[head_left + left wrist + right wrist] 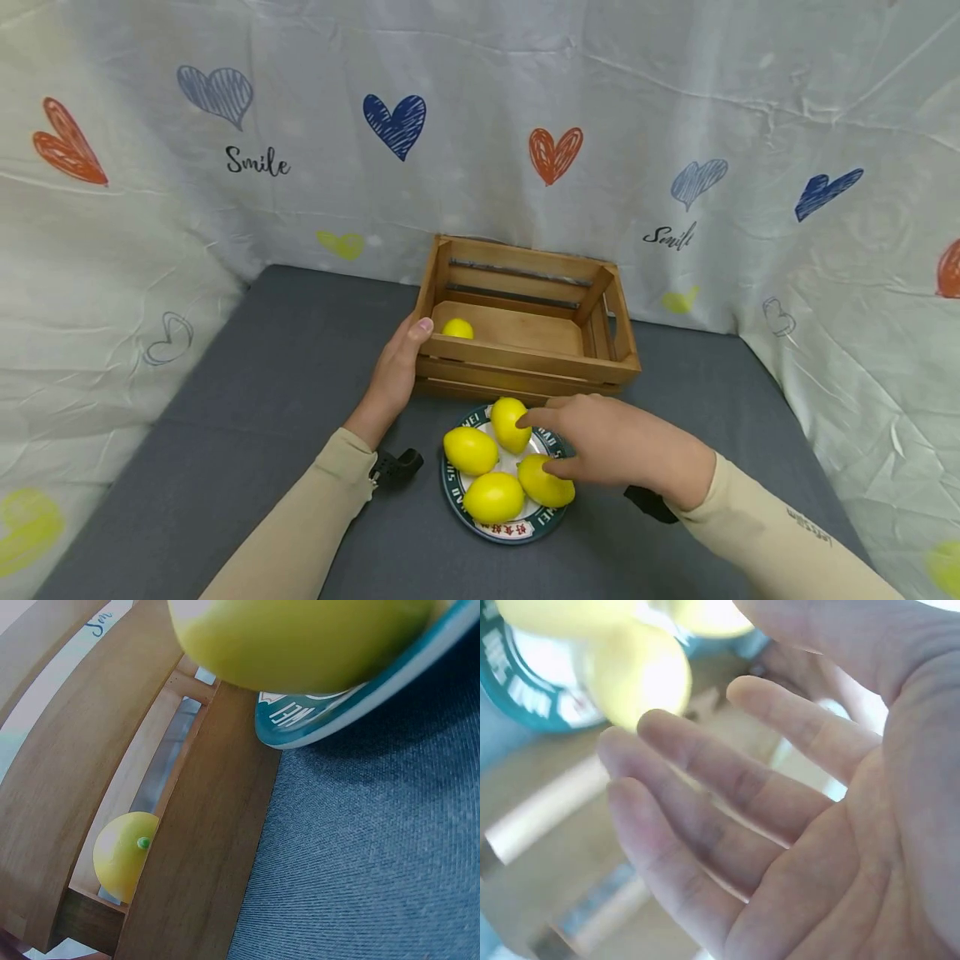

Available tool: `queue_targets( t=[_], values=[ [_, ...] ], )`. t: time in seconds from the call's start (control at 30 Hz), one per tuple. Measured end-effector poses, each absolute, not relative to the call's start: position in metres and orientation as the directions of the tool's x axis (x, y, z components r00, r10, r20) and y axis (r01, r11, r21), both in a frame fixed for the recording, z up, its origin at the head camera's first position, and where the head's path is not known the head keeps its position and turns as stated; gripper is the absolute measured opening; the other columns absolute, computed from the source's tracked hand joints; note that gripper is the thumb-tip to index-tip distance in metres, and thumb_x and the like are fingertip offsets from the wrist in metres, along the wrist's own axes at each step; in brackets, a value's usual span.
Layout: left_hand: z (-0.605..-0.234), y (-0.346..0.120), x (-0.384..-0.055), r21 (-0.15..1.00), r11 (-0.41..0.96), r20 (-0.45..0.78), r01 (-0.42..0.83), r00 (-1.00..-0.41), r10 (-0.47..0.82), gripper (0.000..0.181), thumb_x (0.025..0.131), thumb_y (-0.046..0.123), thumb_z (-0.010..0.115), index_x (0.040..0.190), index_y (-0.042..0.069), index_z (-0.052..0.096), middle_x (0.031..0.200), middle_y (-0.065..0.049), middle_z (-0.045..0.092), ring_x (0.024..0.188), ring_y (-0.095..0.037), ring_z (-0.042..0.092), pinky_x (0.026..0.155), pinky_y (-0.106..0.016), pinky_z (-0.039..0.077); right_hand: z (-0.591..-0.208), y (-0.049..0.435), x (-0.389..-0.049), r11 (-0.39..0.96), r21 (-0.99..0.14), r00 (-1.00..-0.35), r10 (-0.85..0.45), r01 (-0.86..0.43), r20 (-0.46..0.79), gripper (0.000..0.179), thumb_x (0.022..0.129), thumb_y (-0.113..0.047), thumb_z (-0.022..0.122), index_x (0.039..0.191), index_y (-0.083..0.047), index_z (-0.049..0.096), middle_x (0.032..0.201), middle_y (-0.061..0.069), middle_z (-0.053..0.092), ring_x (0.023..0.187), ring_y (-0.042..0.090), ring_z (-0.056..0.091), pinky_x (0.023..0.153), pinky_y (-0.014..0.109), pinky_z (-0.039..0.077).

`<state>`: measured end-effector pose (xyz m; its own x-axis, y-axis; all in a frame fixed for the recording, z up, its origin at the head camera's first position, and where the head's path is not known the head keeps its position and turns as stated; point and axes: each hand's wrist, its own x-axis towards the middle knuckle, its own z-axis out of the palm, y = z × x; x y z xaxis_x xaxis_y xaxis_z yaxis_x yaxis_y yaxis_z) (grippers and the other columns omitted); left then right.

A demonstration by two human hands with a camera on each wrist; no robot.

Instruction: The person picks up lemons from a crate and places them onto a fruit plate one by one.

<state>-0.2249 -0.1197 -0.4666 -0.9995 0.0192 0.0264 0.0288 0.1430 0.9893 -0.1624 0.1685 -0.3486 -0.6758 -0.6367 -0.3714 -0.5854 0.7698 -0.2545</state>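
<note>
A slatted wooden crate (517, 358) stands at the back of the table, with one yellow lemon (457, 328) inside at its left end. My left hand (393, 373) holds the crate by its left front corner, thumb at the upper edge; most of its fingers are hidden. Several lemons (493, 497) lie on a round plate (506, 533) with a dark green, lettered rim, just in front of the crate. Over the plate's right side hovers my right hand (611, 442), its fingers spread and loosely bent. Nothing is in its palm in the right wrist view.
A dark grey cloth (300, 367) covers the table. Behind and at both sides hangs a white curtain (480, 75) printed with hearts and the word Smile. The plate's far rim lies close to the crate's front wall.
</note>
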Motion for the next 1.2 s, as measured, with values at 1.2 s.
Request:
queue_targets(
  t=[1.2],
  values=[
    [-0.468,-0.120,-0.222,0.991,0.131,-0.006,-0.011,-0.999,-0.038,0.086,0.102,0.070,0.047,0.173,0.025,0.029,0.176,-0.010,0.035,0.155,-0.040,0.041,0.128,-0.070,0.028,-0.326,0.091,-0.335,0.707,-0.364,-0.649,-0.705,-0.606,-0.287,0.050,0.101,-0.034,0.076,0.148,-0.021,0.065,0.145,0.003,0.069,0.131,0.030,0.068,0.110,0.050,0.057]
  ],
)
